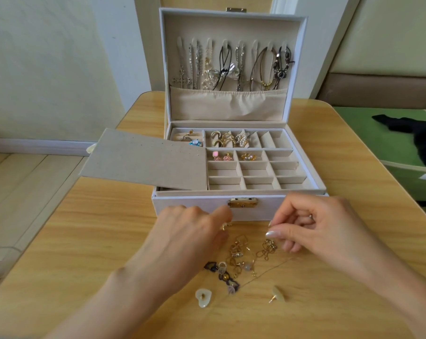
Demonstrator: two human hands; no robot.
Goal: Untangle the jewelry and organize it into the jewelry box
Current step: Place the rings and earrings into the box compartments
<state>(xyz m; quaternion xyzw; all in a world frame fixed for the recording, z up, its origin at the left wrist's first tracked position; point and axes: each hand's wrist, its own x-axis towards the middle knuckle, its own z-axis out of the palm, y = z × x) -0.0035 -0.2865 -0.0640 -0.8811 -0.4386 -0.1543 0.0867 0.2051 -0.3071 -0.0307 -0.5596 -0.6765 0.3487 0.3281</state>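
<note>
Left hand [190, 228] palm down, fingers pointing forward-right, tips hidden, grip unclear. Right hand [312, 228]: thumb and forefinger pinching gold chain [268, 248], other fingers curled. Both forearms angled in from lower corners.

Single head-worn view, looking forward and down, close over table [84, 241]; jewelry box [265, 209] straight ahead.

My right hand [317, 226] wears a thin ring [310, 216] on one finger, too small to tell its make. Its thumbnail [270, 233] is long, rounded and polished a pearly, shimmering white. My left hand [187, 231] and both forearms [138, 285] are bare.
</note>
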